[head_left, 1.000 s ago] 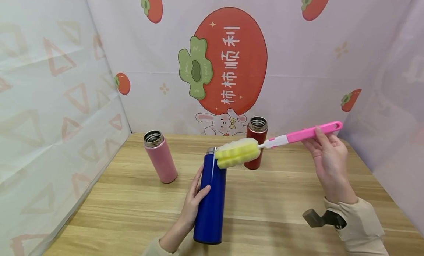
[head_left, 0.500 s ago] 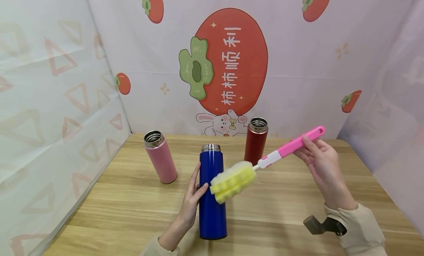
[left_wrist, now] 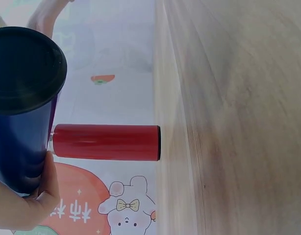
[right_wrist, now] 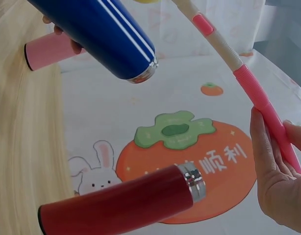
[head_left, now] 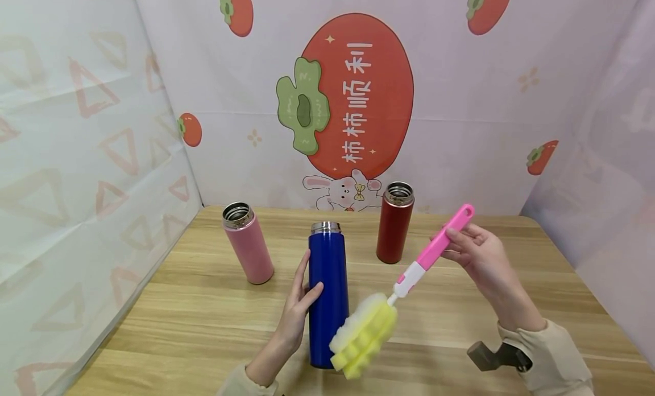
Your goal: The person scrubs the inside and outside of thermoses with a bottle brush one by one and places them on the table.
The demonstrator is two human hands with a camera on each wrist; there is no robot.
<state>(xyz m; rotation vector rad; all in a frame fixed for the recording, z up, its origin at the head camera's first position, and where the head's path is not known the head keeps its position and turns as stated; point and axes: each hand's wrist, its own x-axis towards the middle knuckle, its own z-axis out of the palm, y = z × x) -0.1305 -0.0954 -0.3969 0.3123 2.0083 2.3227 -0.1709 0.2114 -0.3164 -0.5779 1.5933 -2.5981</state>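
My left hand (head_left: 294,319) grips the side of a tall blue thermos flask (head_left: 327,288), lidless with a steel neck. The flask stands nearly upright in the head view, and its dark base (left_wrist: 28,71) shows in the left wrist view, held up off the wooden table. My right hand (head_left: 486,265) pinches the pink handle of a sponge bottle brush (head_left: 432,254) between thumb and fingers. The brush slants down to the left, and its yellow and white sponge head (head_left: 365,333) overlaps the lower right side of the flask in the head view.
A pink flask (head_left: 251,248) without a lid stands at the left, and a dark red one (head_left: 394,231), also lidless, stands at the back right. Behind the wooden table (head_left: 204,316) hangs a printed cloth backdrop (head_left: 460,111), with white cloth on both sides.
The brush has swung from almost level near the blue flask's neck to slanting steeply down, its head now near the base. My right hand has shifted left. The flask has straightened from a slight tilt.
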